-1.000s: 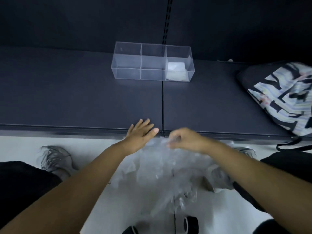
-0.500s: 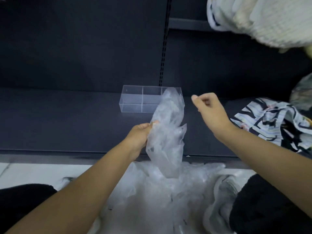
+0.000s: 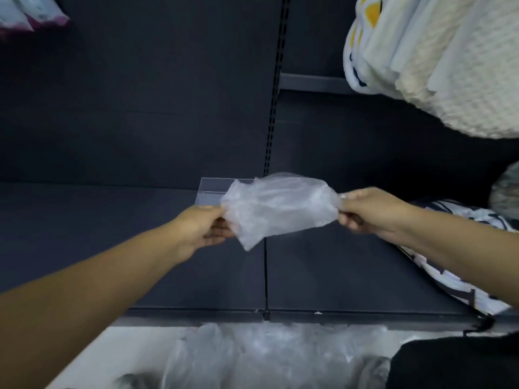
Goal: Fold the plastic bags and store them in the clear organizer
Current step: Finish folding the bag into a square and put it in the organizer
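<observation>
At the bottom edge of the frame, a heap of crumpled plastic bags (image 3: 266, 357) on a pale floor (image 3: 126, 349). To its right, in the lower right corner, dark clothing (image 3: 455, 363).

Just above, the front lip of a dark shelf (image 3: 84, 234), spanning the frame from side to side, with a seam down the middle.

Over the shelf, two bare forearms reaching in from the lower left and from the right. Between them, at centre frame, one clear plastic bag (image 3: 278, 209), held up in the air clear of the shelf and stretched sideways, rumpled, with one corner drooping at lower left. Left hand (image 3: 202, 228) closed on the bag's left end, fingers curled under and thumb on top. Right hand (image 3: 365, 210) pinching the bag's right end, fingers curled.

Directly behind the bag, the clear organizer (image 3: 216, 192), standing on the shelf near the back wall; only its left part showing, the rest hidden by the bag, contents impossible to tell.

At the right edge, on the shelf, a black-and-white patterned bag (image 3: 455, 279).

Farther back, a dark back panel with a slotted upright (image 3: 273, 108) up the middle. Upper right, a stack of folded pale textiles (image 3: 435, 66) overhanging. Upper left corner, blurred packets (image 3: 31, 15).
</observation>
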